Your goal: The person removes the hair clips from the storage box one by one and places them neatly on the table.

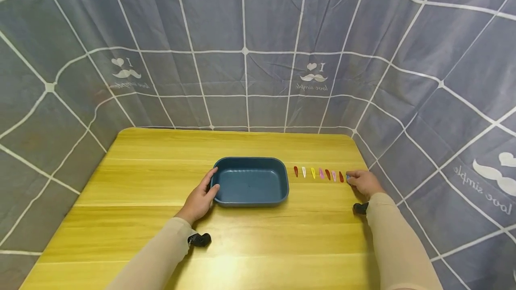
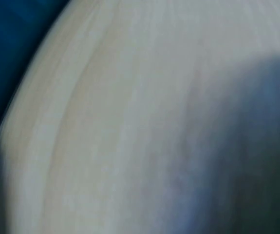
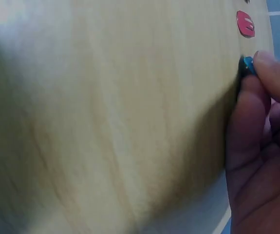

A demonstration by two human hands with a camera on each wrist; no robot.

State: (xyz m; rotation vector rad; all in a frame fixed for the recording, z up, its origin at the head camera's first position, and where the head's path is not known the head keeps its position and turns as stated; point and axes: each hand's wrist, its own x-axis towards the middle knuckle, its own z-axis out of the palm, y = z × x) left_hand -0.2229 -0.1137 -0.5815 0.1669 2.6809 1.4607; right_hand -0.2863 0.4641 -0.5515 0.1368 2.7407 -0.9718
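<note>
My left hand [image 1: 200, 197] rests against the left end of a dark blue rectangular plastic basin [image 1: 250, 182], fingers extended and thumb touching the rim. The basin's inside is bare; in the left wrist view only a blue corner of it [image 2: 13, 44] shows. At the right of the table, my right hand [image 1: 364, 182] pinches a blue hair clip [image 3: 248, 64] between thumb and index finger. Left of that hand lies a row of snap hair clips, among them a red one [image 1: 341, 176], a yellow one [image 1: 313, 173] and a white one [image 1: 304, 172].
A yellow wood-grain table [image 1: 258, 236] carries everything. Grey curtain [image 1: 217, 21] with white grid lines surrounds its back and sides, close by the right hand. Black wrist devices [image 1: 199, 239] poke from both sleeves.
</note>
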